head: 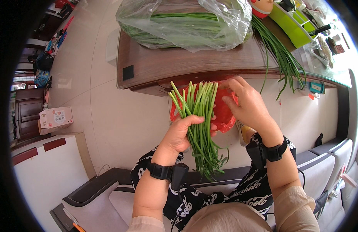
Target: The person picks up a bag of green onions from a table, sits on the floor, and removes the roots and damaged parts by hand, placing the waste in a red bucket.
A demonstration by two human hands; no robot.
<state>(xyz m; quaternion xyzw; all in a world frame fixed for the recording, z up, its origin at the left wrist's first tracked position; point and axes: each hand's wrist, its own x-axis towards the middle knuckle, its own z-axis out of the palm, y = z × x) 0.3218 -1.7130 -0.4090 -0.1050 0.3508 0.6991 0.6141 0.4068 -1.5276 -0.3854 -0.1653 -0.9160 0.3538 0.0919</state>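
My left hand (183,129) is closed around a bunch of green garlic chives (200,116), its cut stem ends pointing away from me and its leaf tips hanging towards my lap. My right hand (242,101) is beside the stem ends, thumb and fingers apart; whether a fingertip touches the outermost stem I cannot tell. Beneath both hands hangs a red plastic bag (225,113), partly hidden by the bunch. On the wooden table, a clear plastic bag (190,32) holds more chives. Loose chives (279,52) lie to its right, their leaves drooping over the table edge.
The brown wooden table (167,62) spans the far side, with a lime-green organizer (295,26) at its right. Around me is a grey sofa (318,168). A cardboard box (55,117) stands at the left. A teal box (316,87) sits below the table's right end.
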